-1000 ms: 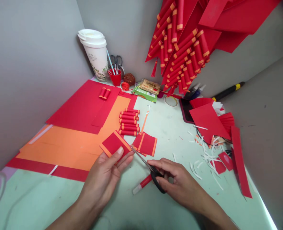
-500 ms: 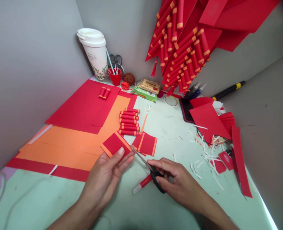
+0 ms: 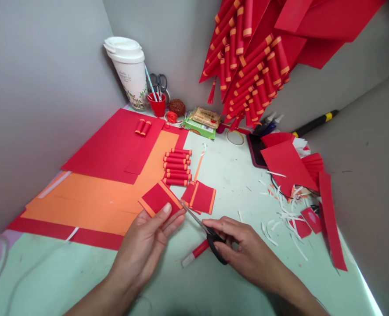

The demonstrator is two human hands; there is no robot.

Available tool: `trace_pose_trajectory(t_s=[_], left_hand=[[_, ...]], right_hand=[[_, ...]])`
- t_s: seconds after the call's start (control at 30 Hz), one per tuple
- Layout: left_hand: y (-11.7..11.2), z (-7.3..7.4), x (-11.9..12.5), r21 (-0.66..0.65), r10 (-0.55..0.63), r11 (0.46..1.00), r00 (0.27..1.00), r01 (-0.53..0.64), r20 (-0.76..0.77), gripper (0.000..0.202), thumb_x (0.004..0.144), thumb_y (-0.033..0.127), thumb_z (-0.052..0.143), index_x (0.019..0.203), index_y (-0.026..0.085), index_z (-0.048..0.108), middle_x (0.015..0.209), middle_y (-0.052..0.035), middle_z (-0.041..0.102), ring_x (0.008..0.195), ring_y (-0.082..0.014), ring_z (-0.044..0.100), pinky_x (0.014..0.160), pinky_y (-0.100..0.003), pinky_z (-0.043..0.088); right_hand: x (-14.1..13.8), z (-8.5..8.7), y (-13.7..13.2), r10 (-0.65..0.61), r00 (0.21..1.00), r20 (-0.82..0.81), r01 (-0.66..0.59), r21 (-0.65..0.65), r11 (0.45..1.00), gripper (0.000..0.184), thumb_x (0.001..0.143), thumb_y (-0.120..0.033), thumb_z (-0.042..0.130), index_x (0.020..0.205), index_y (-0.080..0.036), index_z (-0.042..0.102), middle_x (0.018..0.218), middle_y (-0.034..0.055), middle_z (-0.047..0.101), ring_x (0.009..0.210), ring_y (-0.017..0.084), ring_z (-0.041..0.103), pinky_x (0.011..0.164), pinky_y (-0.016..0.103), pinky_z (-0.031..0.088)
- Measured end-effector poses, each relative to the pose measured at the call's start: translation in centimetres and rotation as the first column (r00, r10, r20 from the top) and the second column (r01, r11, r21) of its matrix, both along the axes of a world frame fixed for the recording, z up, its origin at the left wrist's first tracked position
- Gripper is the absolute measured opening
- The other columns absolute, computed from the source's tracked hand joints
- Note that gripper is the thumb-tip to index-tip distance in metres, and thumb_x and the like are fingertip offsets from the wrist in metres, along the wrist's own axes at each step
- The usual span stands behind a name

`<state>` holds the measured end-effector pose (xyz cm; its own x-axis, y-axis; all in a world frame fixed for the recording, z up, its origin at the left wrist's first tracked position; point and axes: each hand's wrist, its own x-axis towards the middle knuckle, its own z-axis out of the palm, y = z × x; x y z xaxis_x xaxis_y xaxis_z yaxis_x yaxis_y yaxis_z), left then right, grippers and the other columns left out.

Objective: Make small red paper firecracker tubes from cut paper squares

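My left hand [image 3: 145,245] pinches a small red paper square with orange edge strips [image 3: 158,198], thumb on top. My right hand [image 3: 243,252] grips black-handled scissors [image 3: 204,232]; their blade tips touch the right edge of that square. A red-and-white glue stick [image 3: 194,253] lies on the table under the scissors. More cut red squares with orange strips [image 3: 201,197] lie just beyond the blades. A stack of rolled red paper tubes with orange ends [image 3: 177,167] sits behind them.
Large red [image 3: 112,145] and orange [image 3: 95,197] paper sheets cover the left of the pale green table [image 3: 234,175]. A white lidded cup [image 3: 128,70], a red pot with scissors [image 3: 157,105], snack packets [image 3: 203,122], a phone [image 3: 255,151], red scraps [image 3: 288,164] and hanging tube strings [image 3: 250,66] ring the back and right.
Almost nothing moved; both hands hold the same pose with the scissors at the square's edge. The view shifted slightly.
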<state>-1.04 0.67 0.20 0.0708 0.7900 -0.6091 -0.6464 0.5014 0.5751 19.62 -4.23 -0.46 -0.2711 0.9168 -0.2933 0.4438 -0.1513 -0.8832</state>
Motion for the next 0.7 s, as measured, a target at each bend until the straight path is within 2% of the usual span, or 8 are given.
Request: trace_pose_trajectory(t_s=[0.27,0.53,0.7], left_hand=[[0.05,-0.06,0.18,-0.012,0.022,1.0,1.0,-0.022,-0.012,0.042,0.052,0.015,0.094,0.041,0.018,0.054,0.061,-0.0011,0.075,0.078,-0.02,0.077,0.073,-0.025,0.065],[-0.05,0.03,0.1,0.004,0.015,1.0,1.0,-0.015,-0.007,0.04,0.052,0.017,0.095,0.041,0.017,0.057,0.065,-0.0013,0.077,0.079,-0.0189,0.077,0.073,-0.023,0.065],[0.1,0.01,0.2,-0.001,0.021,1.0,1.0,-0.021,0.001,0.036,0.052,0.017,0.095,0.044,0.017,0.06,0.064,-0.0017,0.076,0.083,-0.0214,0.078,0.073,-0.023,0.065]], right_hand=[[0.08,-0.32,-0.1,0.015,1.0,-0.016,-0.014,0.044,0.999,0.044,0.087,-0.015,0.057,0.128,-0.03,0.063,0.086,-0.0008,0.054,0.068,0.012,0.05,0.062,0.024,0.044],[-0.02,-0.21,-0.07,0.024,0.999,-0.038,-0.021,0.062,0.998,0.042,0.089,-0.016,0.057,0.127,-0.03,0.063,0.086,-0.0009,0.054,0.068,0.012,0.05,0.061,0.024,0.042],[-0.22,-0.03,-0.06,0.01,1.0,-0.021,-0.008,0.087,0.996,0.038,0.088,-0.016,0.057,0.124,-0.029,0.065,0.085,-0.0006,0.055,0.072,0.014,0.052,0.064,0.024,0.044]])
